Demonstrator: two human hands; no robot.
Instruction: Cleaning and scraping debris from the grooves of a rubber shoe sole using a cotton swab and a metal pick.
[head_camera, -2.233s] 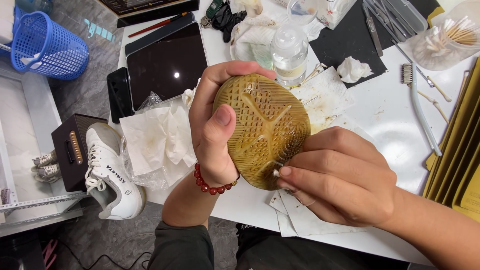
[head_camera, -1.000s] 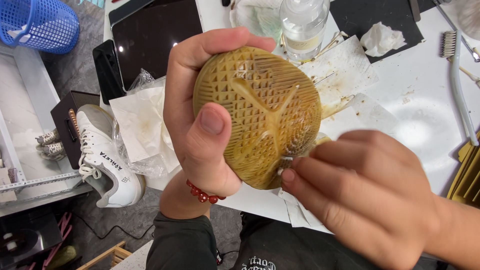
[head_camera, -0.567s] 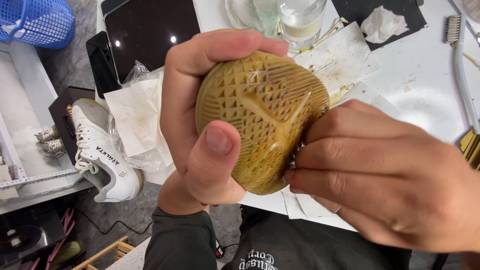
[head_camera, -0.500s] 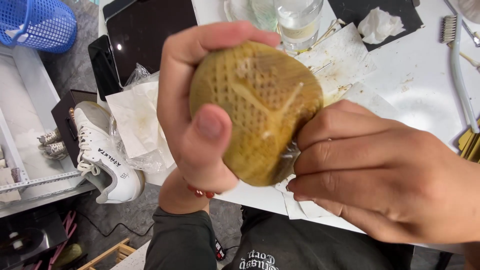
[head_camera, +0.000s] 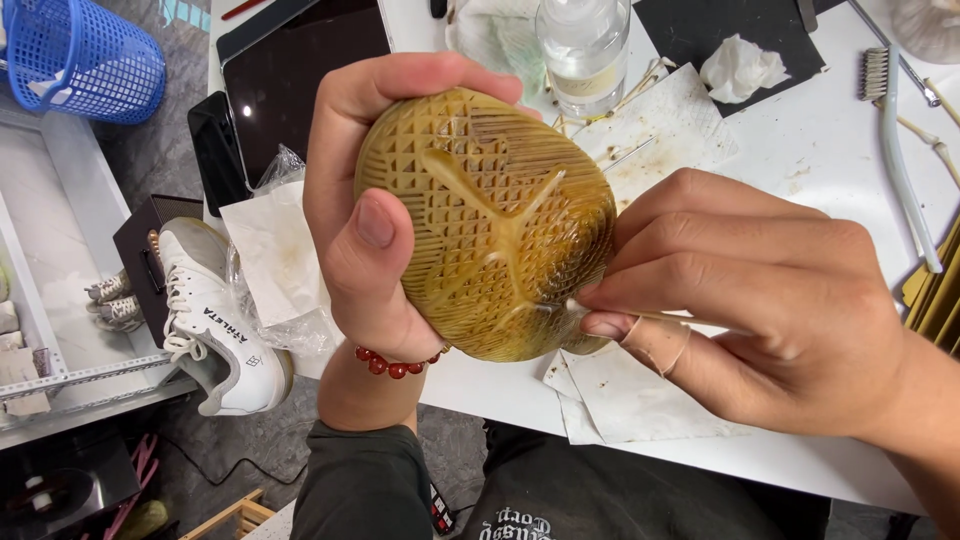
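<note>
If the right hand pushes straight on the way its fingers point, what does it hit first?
The right hand points left with a thin stick; its tip already meets the yellowed shoe sole held by the left hand.

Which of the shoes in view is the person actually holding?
The one with the yellowed patterned sole, gripped in the left hand. The white sneaker lies untouched below the table edge.

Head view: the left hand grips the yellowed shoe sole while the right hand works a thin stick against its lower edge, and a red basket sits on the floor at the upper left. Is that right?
Not quite. The head view shows the basket is blue, not red. The rest holds: the left hand grips the yellowed shoe sole, and the right hand works a thin stick against its lower edge.
</note>
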